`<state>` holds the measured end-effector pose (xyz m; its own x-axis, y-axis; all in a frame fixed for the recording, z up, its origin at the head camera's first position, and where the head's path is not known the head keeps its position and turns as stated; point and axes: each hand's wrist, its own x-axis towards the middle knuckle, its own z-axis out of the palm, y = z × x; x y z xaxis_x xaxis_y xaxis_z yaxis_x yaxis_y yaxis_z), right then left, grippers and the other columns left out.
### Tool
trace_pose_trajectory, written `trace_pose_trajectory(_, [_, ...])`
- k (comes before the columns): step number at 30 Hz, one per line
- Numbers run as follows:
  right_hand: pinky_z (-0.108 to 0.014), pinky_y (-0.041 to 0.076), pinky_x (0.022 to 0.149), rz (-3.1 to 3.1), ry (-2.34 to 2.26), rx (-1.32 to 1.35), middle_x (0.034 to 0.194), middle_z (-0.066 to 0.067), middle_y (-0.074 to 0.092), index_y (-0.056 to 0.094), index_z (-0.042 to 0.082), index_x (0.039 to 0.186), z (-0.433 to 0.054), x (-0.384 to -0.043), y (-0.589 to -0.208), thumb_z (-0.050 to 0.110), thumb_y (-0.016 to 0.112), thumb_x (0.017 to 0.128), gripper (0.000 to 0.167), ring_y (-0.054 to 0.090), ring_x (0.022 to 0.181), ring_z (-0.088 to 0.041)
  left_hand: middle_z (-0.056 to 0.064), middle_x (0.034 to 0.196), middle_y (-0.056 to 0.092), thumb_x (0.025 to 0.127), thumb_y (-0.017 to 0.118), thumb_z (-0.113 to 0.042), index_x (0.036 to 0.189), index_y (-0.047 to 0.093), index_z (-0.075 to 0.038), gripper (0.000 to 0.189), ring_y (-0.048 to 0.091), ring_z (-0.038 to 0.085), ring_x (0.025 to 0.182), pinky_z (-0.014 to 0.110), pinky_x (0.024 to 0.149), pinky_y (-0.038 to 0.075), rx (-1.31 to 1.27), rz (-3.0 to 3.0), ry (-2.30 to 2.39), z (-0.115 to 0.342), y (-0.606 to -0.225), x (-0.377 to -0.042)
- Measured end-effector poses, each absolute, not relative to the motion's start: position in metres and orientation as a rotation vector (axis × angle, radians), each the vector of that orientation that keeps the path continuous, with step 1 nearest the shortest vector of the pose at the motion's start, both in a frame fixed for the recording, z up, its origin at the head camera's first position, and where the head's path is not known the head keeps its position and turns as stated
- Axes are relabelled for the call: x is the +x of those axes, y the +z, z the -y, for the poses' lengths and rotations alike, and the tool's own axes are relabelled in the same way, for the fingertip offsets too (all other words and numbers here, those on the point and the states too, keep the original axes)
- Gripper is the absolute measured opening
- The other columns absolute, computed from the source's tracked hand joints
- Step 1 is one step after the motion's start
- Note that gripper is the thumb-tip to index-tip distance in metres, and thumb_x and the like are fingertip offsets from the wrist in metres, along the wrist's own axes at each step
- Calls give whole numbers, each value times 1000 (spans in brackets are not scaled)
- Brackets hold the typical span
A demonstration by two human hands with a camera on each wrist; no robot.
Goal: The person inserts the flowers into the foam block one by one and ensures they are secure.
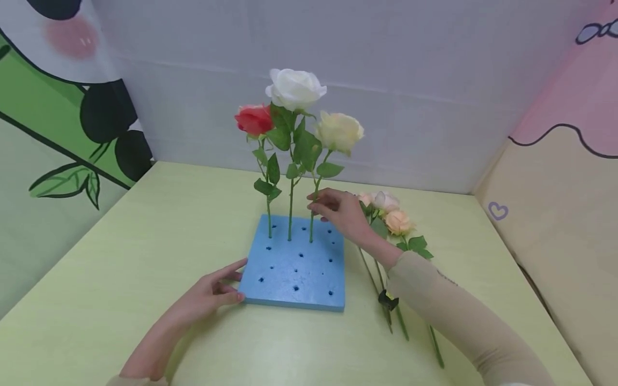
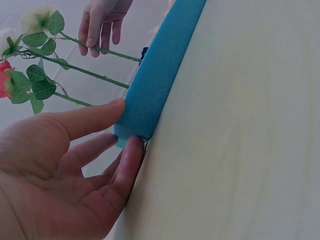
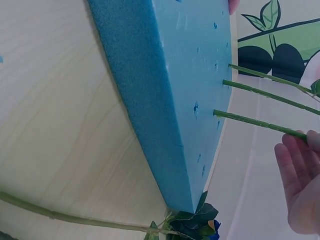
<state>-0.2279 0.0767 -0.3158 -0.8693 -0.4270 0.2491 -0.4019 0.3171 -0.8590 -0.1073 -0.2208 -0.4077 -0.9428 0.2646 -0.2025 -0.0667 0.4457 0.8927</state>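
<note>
Left hand [image 1: 210, 294]: Your fingers are loose and not curled round anything. They touch the left side of the blue block [image 1: 279, 292], and your thumb is by its near left corner.
Right hand [image 1: 341, 213]: You pinch the stem [image 1: 311, 229] of the cream rose [image 1: 339, 132], above the block.
Block: It lies flat on the worktop [image 1: 111, 252], in front of you. Its top has lots of little holes [image 1: 296, 288].
Cream rose: It stands in the block, the right one of three, and leans a bit to the right.
White rose [image 1: 295, 88]: It stands up in the middle and is the tallest.
Red rose [image 1: 254, 119]: It stands up on the left. The three stems go into the block in a row, toward the back.
Loose roses: A peach rose [image 1: 399, 222] and a pale pink rose [image 1: 385, 201] lie on the worktop, right of the block. Your right arm hides some of their stems.
Dark thing [image 1: 388, 300]: It is small and lies by those stems; you cannot tell what it is.
Walls: A black, white and green painting [image 1: 63, 134] is on your left, and a pale sheet [image 1: 410, 118] hangs at the back.
</note>
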Motion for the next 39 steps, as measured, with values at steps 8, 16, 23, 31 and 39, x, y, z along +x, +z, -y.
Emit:
trace_pose_trajectory(8, [-32, 59, 76, -2552, -1638, -814, 108, -18, 74, 70, 10, 116, -81, -253, -345, 15, 65, 96, 22, 73, 95, -25, 23, 141, 51, 91, 70, -19, 155, 32, -15, 74, 63, 19, 101, 33, 83, 45, 181, -2392, 1496, 221, -410, -106])
trace_pose_trajectory(16, [-42, 59, 79, -2540, -1658, -785, 105, -15, 75, 69, 9, 117, -79, -254, -349, 13, 65, 96, 22, 73, 94, -26, 22, 140, 51, 91, 70, -20, 155, 33, -16, 74, 63, 19, 102, 31, 79, 45, 173, -2381, 1499, 221, -411, -107])
trace_pose_trajectory(23, [-38, 60, 74, -2600, -1633, -860, 102, -15, 76, 69, 8, 116, -77, -254, -350, 12, 64, 96, 21, 74, 90, -25, 22, 140, 51, 91, 71, -20, 155, 33, -17, 75, 65, 19, 103, 34, 84, 45, 174, -2387, 1500, 222, -411, -106])
trace_pose_trajectory(31, [-33, 60, 72, -2605, -1606, -878, 101, -18, 76, 70, 9, 115, -78, -252, -354, 14, 65, 95, 21, 74, 88, -25, 22, 139, 52, 90, 71, -19, 155, 33, -14, 75, 64, 19, 103, 30, 80, 45, 165, -2364, 1512, 223, -412, -105])
trace_pose_trajectory(39, [-32, 60, 70, -2628, -1586, -942, 100, -18, 76, 70, 10, 116, -79, -256, -352, 14, 64, 96, 21, 74, 86, -23, 21, 140, 52, 91, 71, -19, 155, 33, -16, 74, 65, 18, 101, 32, 86, 43, 164, -2361, 1530, 220, -409, -106])
